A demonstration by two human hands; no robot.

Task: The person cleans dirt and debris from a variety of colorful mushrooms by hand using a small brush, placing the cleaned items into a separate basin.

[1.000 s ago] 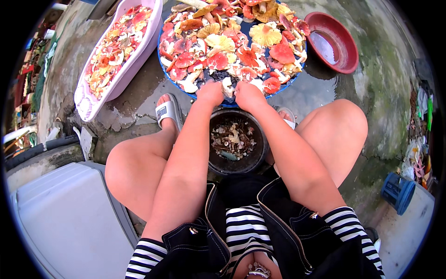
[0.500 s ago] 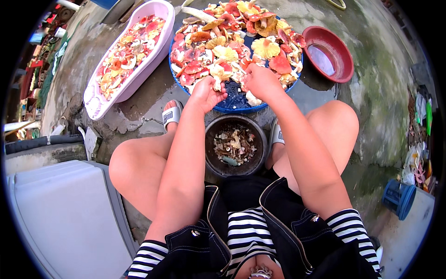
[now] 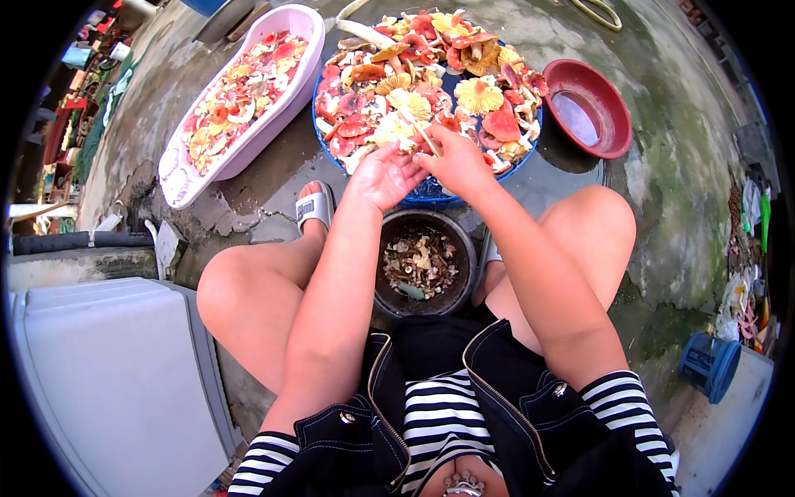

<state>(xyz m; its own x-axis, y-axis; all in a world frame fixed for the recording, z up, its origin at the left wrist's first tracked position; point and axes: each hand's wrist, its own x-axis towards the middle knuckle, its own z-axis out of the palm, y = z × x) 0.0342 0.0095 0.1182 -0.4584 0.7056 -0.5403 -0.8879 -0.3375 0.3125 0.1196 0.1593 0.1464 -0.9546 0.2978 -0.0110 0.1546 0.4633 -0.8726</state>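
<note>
My left hand (image 3: 387, 176) is turned palm up over the near rim of the blue tub (image 3: 434, 200), its fingers loosely apart and the visible palm bare. Just beyond its fingertips lies a pale yellow mushroom (image 3: 392, 130). Close against those fingers, my right hand (image 3: 455, 160) is closed on a thin pale stick-like piece (image 3: 431, 141) that slants up from its grip; its exact kind is too small to tell. Red-capped mushrooms (image 3: 354, 125) fill much of the tub, and a yellow one with gills up (image 3: 479, 95) lies right of centre.
A dark bowl of brown scraps (image 3: 422, 308) stands between my feet. To the left is a pink basin (image 3: 184, 189) heaped with mushroom pieces; to the right, a red basin (image 3: 609, 124) holds some water. A grey box (image 3: 116, 381) stands by my left knee, a blue bucket (image 3: 710, 368) far right.
My hands have come together; the right moved left, toward the left hand. The left palm has turned upward. A thin pale piece now shows in the right hand's grip.
</note>
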